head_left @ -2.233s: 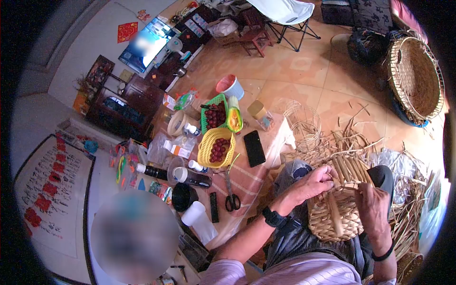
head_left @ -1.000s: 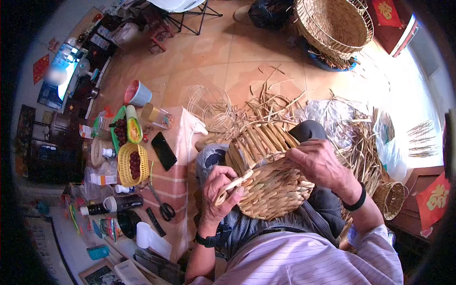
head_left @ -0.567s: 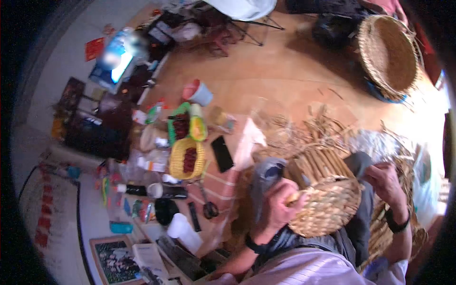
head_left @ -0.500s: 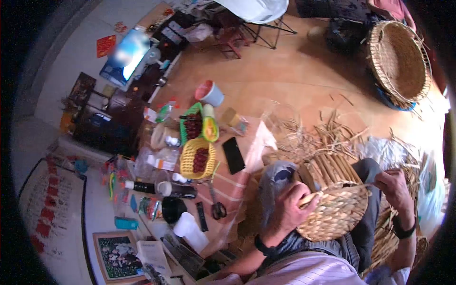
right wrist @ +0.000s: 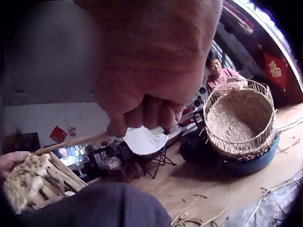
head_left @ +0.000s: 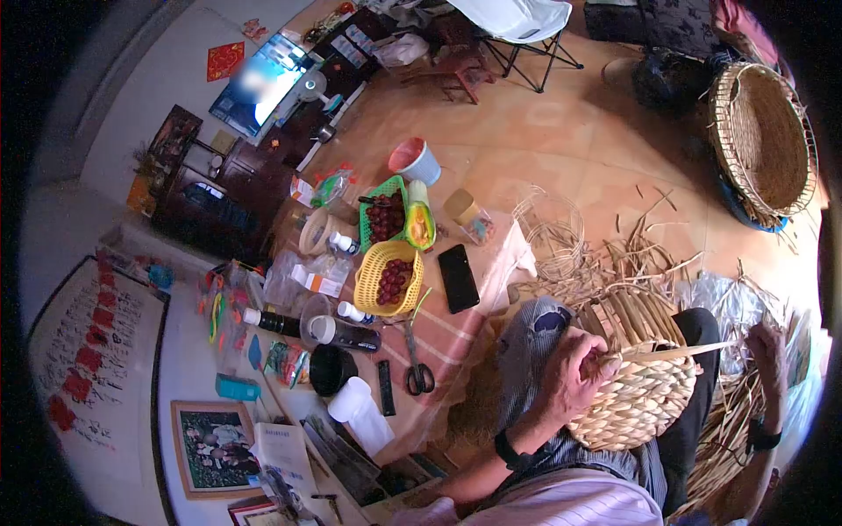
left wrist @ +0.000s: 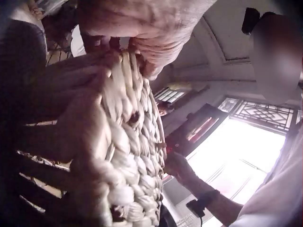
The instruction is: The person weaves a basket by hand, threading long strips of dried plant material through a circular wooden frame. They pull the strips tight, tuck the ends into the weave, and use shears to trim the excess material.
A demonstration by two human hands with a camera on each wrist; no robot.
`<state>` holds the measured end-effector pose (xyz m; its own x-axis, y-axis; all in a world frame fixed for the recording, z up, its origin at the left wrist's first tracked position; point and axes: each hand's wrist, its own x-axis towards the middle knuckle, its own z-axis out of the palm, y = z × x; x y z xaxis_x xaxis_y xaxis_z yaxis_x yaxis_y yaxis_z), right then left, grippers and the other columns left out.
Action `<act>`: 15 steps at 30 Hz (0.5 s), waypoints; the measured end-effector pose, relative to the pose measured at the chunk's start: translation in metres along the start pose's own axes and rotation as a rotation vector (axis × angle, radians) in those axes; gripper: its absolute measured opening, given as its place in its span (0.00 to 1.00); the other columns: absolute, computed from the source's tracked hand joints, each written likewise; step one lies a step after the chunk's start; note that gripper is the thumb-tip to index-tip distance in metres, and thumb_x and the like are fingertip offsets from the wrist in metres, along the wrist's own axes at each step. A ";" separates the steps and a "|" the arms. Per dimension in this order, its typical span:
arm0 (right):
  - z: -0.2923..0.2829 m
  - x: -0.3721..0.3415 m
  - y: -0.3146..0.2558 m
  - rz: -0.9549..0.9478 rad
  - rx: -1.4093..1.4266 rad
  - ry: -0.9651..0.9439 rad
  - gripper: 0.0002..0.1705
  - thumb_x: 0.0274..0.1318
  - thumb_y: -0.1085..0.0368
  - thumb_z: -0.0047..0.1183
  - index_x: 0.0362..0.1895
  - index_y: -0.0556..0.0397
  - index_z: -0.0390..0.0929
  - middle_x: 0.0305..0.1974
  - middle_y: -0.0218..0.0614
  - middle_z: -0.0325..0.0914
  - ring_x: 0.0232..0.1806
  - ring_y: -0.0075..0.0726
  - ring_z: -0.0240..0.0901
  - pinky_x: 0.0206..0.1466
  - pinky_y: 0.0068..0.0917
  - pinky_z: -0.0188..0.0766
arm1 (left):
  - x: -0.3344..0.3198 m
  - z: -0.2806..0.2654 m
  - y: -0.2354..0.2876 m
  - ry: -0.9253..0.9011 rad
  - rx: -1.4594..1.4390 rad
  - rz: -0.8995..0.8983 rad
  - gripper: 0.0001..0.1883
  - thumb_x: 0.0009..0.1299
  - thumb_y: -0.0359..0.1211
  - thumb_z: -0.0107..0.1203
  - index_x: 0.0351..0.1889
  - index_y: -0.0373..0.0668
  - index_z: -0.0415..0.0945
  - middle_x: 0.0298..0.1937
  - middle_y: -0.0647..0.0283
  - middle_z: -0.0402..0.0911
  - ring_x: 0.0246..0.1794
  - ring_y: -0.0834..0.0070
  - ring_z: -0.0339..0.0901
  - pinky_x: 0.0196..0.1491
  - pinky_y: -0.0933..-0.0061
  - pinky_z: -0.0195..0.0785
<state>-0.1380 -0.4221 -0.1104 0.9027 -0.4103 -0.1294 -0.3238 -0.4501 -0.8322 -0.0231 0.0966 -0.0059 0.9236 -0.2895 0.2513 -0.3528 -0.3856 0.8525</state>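
A small woven straw basket (head_left: 645, 399) lies across the person's lap, its woven face up and its slatted side turned away. The left hand (head_left: 574, 373) grips the basket's near-left edge with fingers and thumb. In the left wrist view, that hand (left wrist: 142, 28) pinches the edge above the thick braided weave (left wrist: 132, 137). A pale flat straw strip (head_left: 693, 351) stretches from the left fingers across the basket toward the right. Out past the knee, the right hand (head_left: 768, 346) holds its far end. The right wrist view shows the strip (right wrist: 78, 141) running taut into the curled right fingers (right wrist: 135, 116).
On the left, a cloth-covered table bears scissors (head_left: 419, 373), a phone (head_left: 459, 278), a yellow fruit basket (head_left: 364, 285) and bottles. Loose straw (head_left: 645, 250) and a wire frame (head_left: 548, 223) lie ahead. A large woven basket (head_left: 763, 140) stands at back right; a person (right wrist: 222, 75) is behind it.
The right hand has left the basket and moved outward to the right, drawing the strip out straight. The left hand stays at the basket's left edge. The head view swung right and back.
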 end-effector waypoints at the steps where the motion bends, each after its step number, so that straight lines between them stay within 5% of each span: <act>1: 0.008 -0.004 0.000 -0.011 0.048 0.013 0.07 0.73 0.67 0.63 0.43 0.55 0.79 0.39 0.28 0.73 0.42 0.29 0.70 0.45 0.29 0.69 | 0.001 -0.006 0.001 -0.017 0.006 -0.005 0.15 0.75 0.37 0.71 0.49 0.40 0.80 0.44 0.58 0.78 0.48 0.62 0.79 0.54 0.63 0.74; 7: 0.012 -0.023 -0.006 -0.155 0.047 -0.126 0.13 0.75 0.58 0.64 0.48 0.55 0.78 0.41 0.28 0.74 0.45 0.29 0.69 0.47 0.27 0.69 | -0.006 -0.003 -0.018 -0.085 -0.169 -0.156 0.13 0.80 0.38 0.67 0.53 0.41 0.79 0.44 0.66 0.76 0.49 0.71 0.76 0.55 0.67 0.72; 12: 0.059 -0.029 0.013 -0.066 0.867 0.085 0.14 0.77 0.57 0.63 0.39 0.46 0.73 0.26 0.19 0.67 0.23 0.19 0.61 0.27 0.23 0.59 | -0.005 -0.012 -0.002 -0.144 -0.245 -0.284 0.12 0.80 0.36 0.66 0.53 0.40 0.79 0.42 0.71 0.74 0.44 0.79 0.72 0.51 0.73 0.70; 15: 0.101 -0.028 0.015 0.115 1.410 0.333 0.12 0.81 0.56 0.59 0.57 0.47 0.81 0.38 0.20 0.74 0.30 0.20 0.67 0.30 0.22 0.65 | -0.009 -0.011 0.002 -0.123 -0.206 -0.242 0.13 0.80 0.36 0.66 0.54 0.40 0.79 0.41 0.71 0.74 0.42 0.79 0.73 0.49 0.74 0.70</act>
<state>-0.1396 -0.3377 -0.1737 0.7217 -0.6395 -0.2652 0.3308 0.6550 -0.6793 -0.0306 0.1080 -0.0020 0.9475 -0.3193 -0.0156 -0.0766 -0.2742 0.9586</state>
